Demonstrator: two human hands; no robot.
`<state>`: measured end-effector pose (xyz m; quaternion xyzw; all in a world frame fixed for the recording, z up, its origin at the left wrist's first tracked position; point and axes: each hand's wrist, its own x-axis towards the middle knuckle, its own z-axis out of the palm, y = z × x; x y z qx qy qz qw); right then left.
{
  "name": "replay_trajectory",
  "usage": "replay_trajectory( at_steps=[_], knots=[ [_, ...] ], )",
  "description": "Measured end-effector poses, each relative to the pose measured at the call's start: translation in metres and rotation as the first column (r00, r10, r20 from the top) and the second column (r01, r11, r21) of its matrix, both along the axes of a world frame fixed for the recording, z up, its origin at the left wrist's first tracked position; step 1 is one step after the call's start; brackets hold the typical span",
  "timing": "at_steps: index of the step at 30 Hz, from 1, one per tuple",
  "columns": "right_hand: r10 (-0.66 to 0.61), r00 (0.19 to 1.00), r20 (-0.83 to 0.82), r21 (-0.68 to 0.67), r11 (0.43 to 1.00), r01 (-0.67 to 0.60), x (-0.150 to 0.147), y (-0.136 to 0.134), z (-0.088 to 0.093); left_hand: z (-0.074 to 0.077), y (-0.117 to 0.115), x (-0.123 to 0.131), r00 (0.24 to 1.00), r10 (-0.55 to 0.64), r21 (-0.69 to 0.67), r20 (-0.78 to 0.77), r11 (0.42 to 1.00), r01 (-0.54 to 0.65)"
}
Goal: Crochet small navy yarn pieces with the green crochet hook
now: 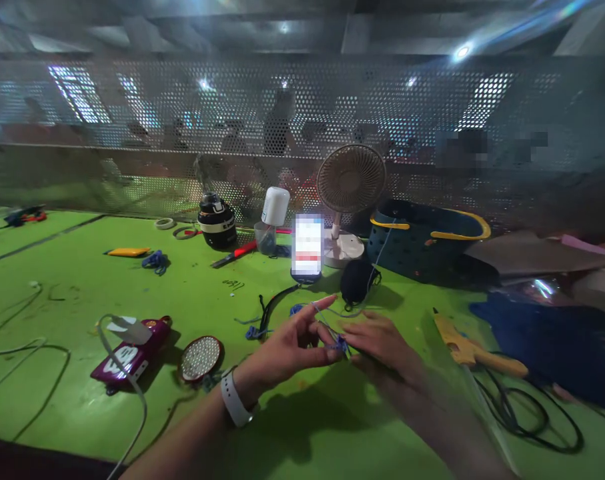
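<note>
Being pinched at lower centre in the grip of left hand [295,347] and right hand [386,341], the small blue looped yarn piece [340,344] seems partly formed; the thin pale strand [346,315] is left unworked.

The left hand [302,340] and right hand [385,343] had a grip on blue yarn [340,345] above the bench [192,290]; a fan [351,179] stood beyond.

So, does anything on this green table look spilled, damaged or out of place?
Nothing looks spilled or damaged. The yellow glue gun, right of the right hand, seems untidy: it lies on the green table beside loose loops of black cord.
</note>
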<state>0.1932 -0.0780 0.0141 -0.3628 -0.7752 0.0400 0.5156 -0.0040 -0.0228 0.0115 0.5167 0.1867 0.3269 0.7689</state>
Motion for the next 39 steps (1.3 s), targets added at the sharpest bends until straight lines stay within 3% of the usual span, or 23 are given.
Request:
replay_trajectory(
  at_steps=[7, 11, 17, 23, 27, 31, 34, 39],
  knots=[
    [0.045, 0.997, -0.064, -0.113, 0.992, -0.052, -0.003, -0.001, 0.008, 0.009, -0.001, 0.001, 0.998, 0.059, -0.012, -0.036, 0.998, -0.059],
    [0.008, 0.998, -0.061, -0.14, 0.99, -0.016, -0.005, -0.002, 0.006, 0.006, -0.001, 0.006, 0.993, 0.114, -0.063, -0.037, 0.991, -0.117],
    [-0.027, 0.984, -0.177, -0.199, 0.98, -0.009, -0.007, -0.004, 0.0, 0.001, -0.003, 0.009, 0.983, 0.179, -0.051, -0.026, 0.982, -0.18],
    [-0.057, 0.98, -0.192, -0.252, 0.968, 0.007, -0.006, -0.007, 0.001, 0.0, -0.006, 0.011, 0.977, 0.21, -0.037, -0.029, 0.977, -0.211],
    [-0.155, 0.984, -0.089, -0.166, 0.976, 0.139, -0.008, -0.007, -0.005, 0.003, -0.011, 0.015, 0.962, 0.273, -0.053, -0.03, 0.96, -0.274],
    [-0.237, 0.968, 0.083, 0.105, 0.968, 0.228, -0.008, -0.008, -0.015, 0.001, -0.017, 0.02, 0.958, 0.288, -0.158, 0.0, 0.946, -0.285],
    [-0.25, 0.953, 0.17, 0.221, 0.952, 0.21, -0.004, -0.01, -0.016, -0.005, -0.018, 0.021, 0.969, 0.239, -0.235, 0.063, 0.947, -0.218],
    [-0.118, 0.972, 0.202, 0.181, 0.98, 0.081, 0.004, -0.008, -0.002, -0.011, -0.01, 0.015, 0.98, 0.092, -0.331, 0.179, 0.943, -0.028]
  ],
)
